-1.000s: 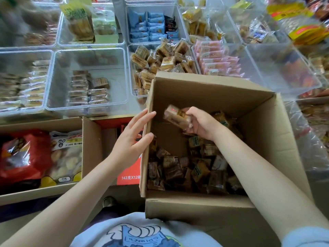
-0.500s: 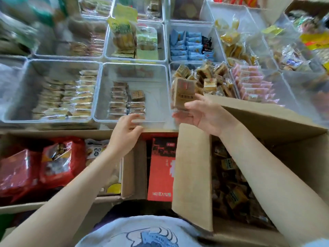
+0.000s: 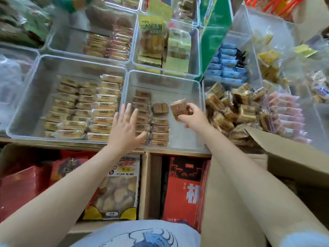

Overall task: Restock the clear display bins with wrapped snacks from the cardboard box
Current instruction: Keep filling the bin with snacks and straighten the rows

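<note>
The right hand [image 3: 193, 116] pinches a brown wrapped snack [image 3: 180, 108] over the right side of a clear bin [image 3: 178, 81]. The left hand [image 3: 124, 128], fingers straight, reaches over the bin's near-left corner, above two rows of snacks [image 3: 151, 120]. The cardboard box [image 3: 292, 154] stands at lower right.

Lit brightly and evenly, as by soft daylight from above, casting only faint shadows. Glaring pale on the walls of the clear bins [image 3: 161, 82] (strongest toward the upper right). Smearing with motion blur along the top edge and left corner. Bending straight lines outward at the wide-angle borders. Staying reasonably sharp in the middle.
</note>
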Demonstrator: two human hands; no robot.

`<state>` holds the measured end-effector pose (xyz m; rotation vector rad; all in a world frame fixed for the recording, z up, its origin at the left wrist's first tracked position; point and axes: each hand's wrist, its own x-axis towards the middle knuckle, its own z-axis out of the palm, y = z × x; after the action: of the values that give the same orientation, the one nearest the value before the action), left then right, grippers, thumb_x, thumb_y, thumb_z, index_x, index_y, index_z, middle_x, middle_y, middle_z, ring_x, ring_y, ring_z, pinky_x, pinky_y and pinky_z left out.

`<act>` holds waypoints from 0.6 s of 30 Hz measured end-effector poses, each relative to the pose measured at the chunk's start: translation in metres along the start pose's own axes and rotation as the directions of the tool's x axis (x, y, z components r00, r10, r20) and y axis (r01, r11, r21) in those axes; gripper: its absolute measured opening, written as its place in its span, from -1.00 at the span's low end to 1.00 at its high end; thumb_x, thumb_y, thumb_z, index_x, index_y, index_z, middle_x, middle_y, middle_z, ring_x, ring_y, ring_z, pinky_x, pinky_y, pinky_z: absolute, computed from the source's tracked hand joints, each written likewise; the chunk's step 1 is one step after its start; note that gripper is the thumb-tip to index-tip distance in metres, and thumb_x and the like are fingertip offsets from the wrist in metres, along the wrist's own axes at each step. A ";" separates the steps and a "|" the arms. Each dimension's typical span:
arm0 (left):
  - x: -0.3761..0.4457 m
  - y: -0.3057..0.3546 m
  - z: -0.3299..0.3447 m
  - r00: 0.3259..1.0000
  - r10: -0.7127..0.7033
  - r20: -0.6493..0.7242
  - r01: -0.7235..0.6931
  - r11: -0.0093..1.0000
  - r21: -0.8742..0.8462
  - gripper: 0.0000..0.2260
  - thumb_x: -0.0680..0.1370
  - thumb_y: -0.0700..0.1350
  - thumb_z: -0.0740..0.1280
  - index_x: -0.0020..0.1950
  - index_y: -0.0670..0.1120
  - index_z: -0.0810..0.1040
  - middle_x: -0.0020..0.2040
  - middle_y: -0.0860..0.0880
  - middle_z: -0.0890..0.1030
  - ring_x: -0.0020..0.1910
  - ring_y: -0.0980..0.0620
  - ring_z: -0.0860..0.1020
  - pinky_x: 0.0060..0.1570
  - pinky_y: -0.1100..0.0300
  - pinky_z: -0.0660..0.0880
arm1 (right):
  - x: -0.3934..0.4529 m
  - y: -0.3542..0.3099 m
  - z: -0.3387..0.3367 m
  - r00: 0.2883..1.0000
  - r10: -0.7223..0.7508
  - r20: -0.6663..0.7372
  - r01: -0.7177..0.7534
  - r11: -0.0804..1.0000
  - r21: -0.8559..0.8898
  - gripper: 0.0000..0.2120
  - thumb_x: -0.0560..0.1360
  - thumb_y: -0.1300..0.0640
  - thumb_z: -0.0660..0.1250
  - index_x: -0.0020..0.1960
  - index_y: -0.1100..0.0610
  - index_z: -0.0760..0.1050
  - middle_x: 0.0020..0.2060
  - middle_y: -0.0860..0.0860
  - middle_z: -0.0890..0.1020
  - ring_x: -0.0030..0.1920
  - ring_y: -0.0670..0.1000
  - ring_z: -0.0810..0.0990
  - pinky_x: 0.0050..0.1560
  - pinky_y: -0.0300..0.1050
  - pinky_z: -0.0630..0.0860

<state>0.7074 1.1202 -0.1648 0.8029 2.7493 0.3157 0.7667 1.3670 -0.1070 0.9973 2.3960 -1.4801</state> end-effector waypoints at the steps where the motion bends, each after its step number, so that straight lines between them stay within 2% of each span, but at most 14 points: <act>1: 0.003 -0.002 0.002 1.000 -0.002 -0.008 0.002 0.999 0.035 -0.22 0.60 0.32 0.05 0.66 -0.09 -0.09 0.64 -0.16 -0.23 0.60 -0.09 -0.30 0.59 -0.07 -0.19 | 0.016 0.001 0.005 0.999 -0.046 -0.026 0.042 0.988 -0.150 -0.64 0.48 0.22 0.42 0.25 0.05 0.51 0.11 0.06 0.60 0.09 0.09 0.59 0.00 -0.12 0.49; 4: 0.005 -0.004 0.008 0.999 -0.002 -0.044 0.005 0.998 0.060 -0.24 0.58 0.30 -0.02 0.66 -0.12 -0.03 0.64 -0.18 -0.17 0.62 -0.11 -0.26 0.60 -0.10 -0.11 | 0.058 0.006 0.025 0.994 -0.114 -0.002 0.101 0.893 -0.439 -0.60 0.48 0.17 0.40 0.31 0.02 0.51 0.15 0.12 0.52 0.16 0.13 0.52 0.16 -0.12 0.43; 6: 0.004 -0.003 0.008 0.999 -0.002 -0.046 0.005 0.998 0.067 -0.24 0.57 0.29 -0.01 0.65 -0.12 0.02 0.65 -0.18 -0.13 0.62 -0.11 -0.23 0.60 -0.12 -0.08 | 0.080 0.012 0.040 0.993 -0.080 0.084 0.112 0.849 -0.517 -0.60 0.48 0.17 0.37 0.31 0.00 0.52 0.15 0.13 0.48 0.16 0.17 0.52 0.20 -0.08 0.45; 8: 0.006 -0.003 0.009 0.999 -0.001 -0.045 0.005 0.997 0.078 -0.24 0.55 0.27 0.02 0.65 -0.13 0.07 0.65 -0.18 -0.09 0.63 -0.12 -0.20 0.59 -0.14 -0.05 | 0.093 0.015 0.051 0.976 -0.011 0.215 0.135 0.810 -0.571 -0.60 0.51 0.13 0.35 0.34 -0.01 0.52 0.14 0.09 0.45 0.13 0.11 0.51 0.19 -0.15 0.42; 10: 0.007 -0.004 0.009 0.999 0.002 -0.045 0.002 0.997 0.081 -0.25 0.54 0.26 0.04 0.64 -0.13 0.11 0.65 -0.18 -0.05 0.63 -0.12 -0.18 0.58 -0.16 -0.02 | 0.101 0.016 0.058 0.958 0.023 0.284 0.139 0.833 -0.536 -0.63 0.53 0.04 0.35 0.33 0.02 0.54 0.16 0.05 0.49 0.15 0.04 0.49 0.20 -0.21 0.38; 12: 0.007 -0.003 0.011 0.999 0.005 -0.052 -0.001 0.997 0.074 -0.25 0.54 0.25 0.05 0.63 -0.14 0.14 0.65 -0.18 -0.02 0.63 -0.13 -0.16 0.58 -0.16 -0.01 | 0.109 0.018 0.061 0.971 -0.007 0.239 0.113 0.895 -0.432 -0.69 0.55 0.00 0.36 0.23 0.10 0.61 0.14 0.04 0.59 0.15 0.02 0.53 0.13 -0.22 0.41; 14: 0.007 -0.004 0.011 0.998 0.008 -0.058 -0.004 0.998 0.068 -0.26 0.54 0.24 0.06 0.63 -0.14 0.14 0.65 -0.18 0.00 0.63 -0.13 -0.16 0.58 -0.15 0.00 | 0.112 0.021 0.061 0.979 -0.014 0.203 0.093 0.918 -0.386 -0.75 0.56 0.00 0.37 0.14 0.13 0.64 0.03 -0.01 0.60 0.04 -0.03 0.53 0.01 -0.25 0.37; 16: 0.007 -0.004 0.012 0.998 0.010 -0.057 -0.005 0.997 0.077 -0.26 0.54 0.24 0.06 0.63 -0.14 0.14 0.65 -0.17 -0.01 0.63 -0.12 -0.17 0.58 -0.15 -0.01 | 0.117 0.024 0.059 0.972 -0.004 0.237 0.098 0.918 -0.385 -0.75 0.58 -0.01 0.36 0.15 0.12 0.64 0.00 -0.03 0.60 0.03 -0.02 0.53 0.01 -0.23 0.37; 18: 0.008 -0.005 0.012 0.998 0.010 -0.056 -0.005 0.997 0.083 -0.26 0.54 0.24 0.08 0.63 -0.14 0.14 0.65 -0.17 -0.01 0.63 -0.12 -0.18 0.58 -0.16 -0.01 | 0.122 0.024 0.057 0.963 0.006 0.271 0.109 0.907 -0.407 -0.75 0.60 -0.02 0.34 0.17 0.11 0.63 0.06 0.00 0.62 0.08 0.01 0.55 0.07 -0.18 0.42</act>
<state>0.7028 1.1222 -0.1791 0.8374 2.8290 0.2299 0.6760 1.3814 -0.2084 0.5962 2.4021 -0.9663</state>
